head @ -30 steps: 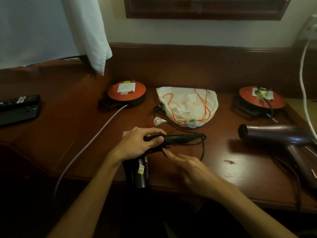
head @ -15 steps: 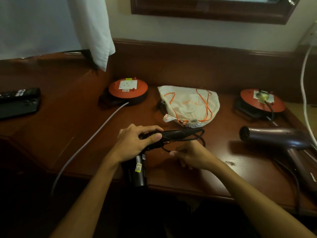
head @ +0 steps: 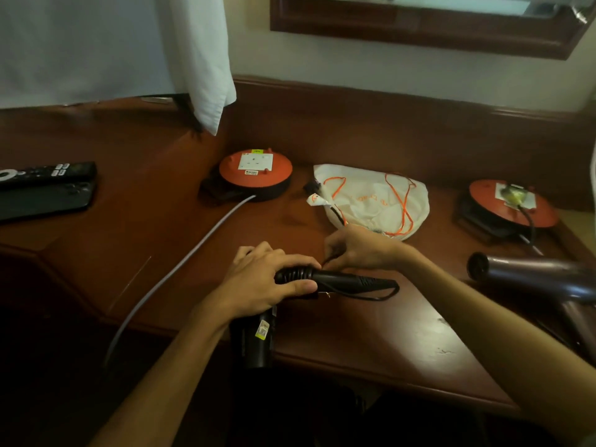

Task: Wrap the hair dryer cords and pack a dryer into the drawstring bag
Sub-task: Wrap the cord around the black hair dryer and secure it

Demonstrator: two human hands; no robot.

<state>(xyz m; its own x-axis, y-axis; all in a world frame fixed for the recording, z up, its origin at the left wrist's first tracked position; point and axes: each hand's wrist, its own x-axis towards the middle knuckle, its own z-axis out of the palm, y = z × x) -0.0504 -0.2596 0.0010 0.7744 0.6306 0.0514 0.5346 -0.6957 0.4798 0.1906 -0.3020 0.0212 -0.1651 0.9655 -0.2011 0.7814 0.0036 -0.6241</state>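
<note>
Head view, black hair dryer (head: 335,280), ribbed handle, thin cord (head: 371,296)

The desk (head: 371,333) is dark reddish wood with a worn gloss, scuffed pale near its front edge. The black hair dryer (head: 342,280) looks like matt plastic, ribbed along the handle, while the drawstring bag (head: 371,201) is soft, creased white cloth with orange cord. The second dryer (head: 532,272) has a smooth, satiny brown shell.
</note>
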